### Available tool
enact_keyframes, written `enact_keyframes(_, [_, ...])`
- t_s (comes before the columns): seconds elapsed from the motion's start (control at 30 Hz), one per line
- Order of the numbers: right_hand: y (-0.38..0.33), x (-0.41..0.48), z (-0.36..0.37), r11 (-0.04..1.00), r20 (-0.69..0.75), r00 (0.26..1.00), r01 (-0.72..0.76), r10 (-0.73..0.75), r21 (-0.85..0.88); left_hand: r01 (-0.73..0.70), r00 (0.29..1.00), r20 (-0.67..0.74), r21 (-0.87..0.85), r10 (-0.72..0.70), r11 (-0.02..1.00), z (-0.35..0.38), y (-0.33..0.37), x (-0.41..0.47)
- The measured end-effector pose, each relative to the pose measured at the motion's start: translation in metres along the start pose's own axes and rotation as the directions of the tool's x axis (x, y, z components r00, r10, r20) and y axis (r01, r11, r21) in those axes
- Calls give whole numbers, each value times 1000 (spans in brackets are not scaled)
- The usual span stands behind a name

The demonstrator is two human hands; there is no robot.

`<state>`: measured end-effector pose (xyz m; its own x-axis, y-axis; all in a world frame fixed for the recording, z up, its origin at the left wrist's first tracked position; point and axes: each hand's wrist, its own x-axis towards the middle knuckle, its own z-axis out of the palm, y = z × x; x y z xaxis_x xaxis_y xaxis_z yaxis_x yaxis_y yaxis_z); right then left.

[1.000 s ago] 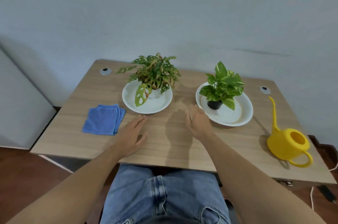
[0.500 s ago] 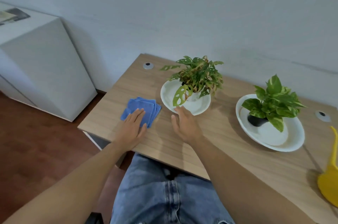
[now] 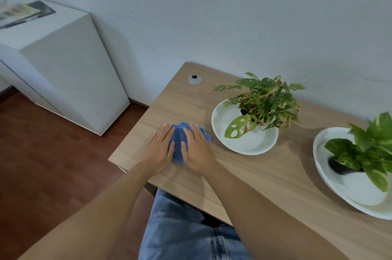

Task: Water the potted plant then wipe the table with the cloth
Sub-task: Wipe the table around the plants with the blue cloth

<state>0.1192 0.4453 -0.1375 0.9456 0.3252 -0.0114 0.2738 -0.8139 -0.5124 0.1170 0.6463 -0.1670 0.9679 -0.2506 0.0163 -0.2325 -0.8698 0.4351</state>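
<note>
A folded blue cloth (image 3: 178, 142) lies near the left end of the wooden table (image 3: 265, 177). My left hand (image 3: 160, 150) rests flat on its left part and my right hand (image 3: 197, 152) on its right part, fingers stretched out; only the strip between them and the far edge shows. To the right stands a potted plant with holed leaves (image 3: 265, 102) in a white dish (image 3: 252, 145). A second leafy plant in a black pot (image 3: 369, 149) stands in another white dish (image 3: 350, 194) at the right edge. No watering can is in view.
A white cabinet (image 3: 70, 77) stands left of the table, with a gap of brown floor (image 3: 42, 164) between. A grey cable grommet (image 3: 195, 79) sits at the table's far left corner. My legs in jeans (image 3: 186, 234) are under the front edge.
My view has swung left, and the yellow watering can has left the frame. Both hands moved from the table's middle to the left and now lie on the blue cloth.
</note>
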Motion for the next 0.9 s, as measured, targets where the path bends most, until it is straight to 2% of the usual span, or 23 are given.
enact_keyframes(0.17, [-8, 21, 29, 989, 9, 989, -147, 146, 20, -37, 999, 15, 27, 37, 999, -2, -24, 33])
enact_keyframes(0.33, [-11, 41, 44, 960, -162, 965, -233, 208, -155, -45, 998, -51, 41, 47, 998, -2, -41, 48])
enact_keyframes(0.67, [3, 107, 34, 946, -159, 967, -233, 200, -227, -64, 993, -100, 61, 70, 996, -4, -44, 47])
enact_keyframes(0.9, [4, 88, 29, 957, -160, 981, -150, 112, -248, -67, 993, -95, 64, 73, 996, -5, -47, 50])
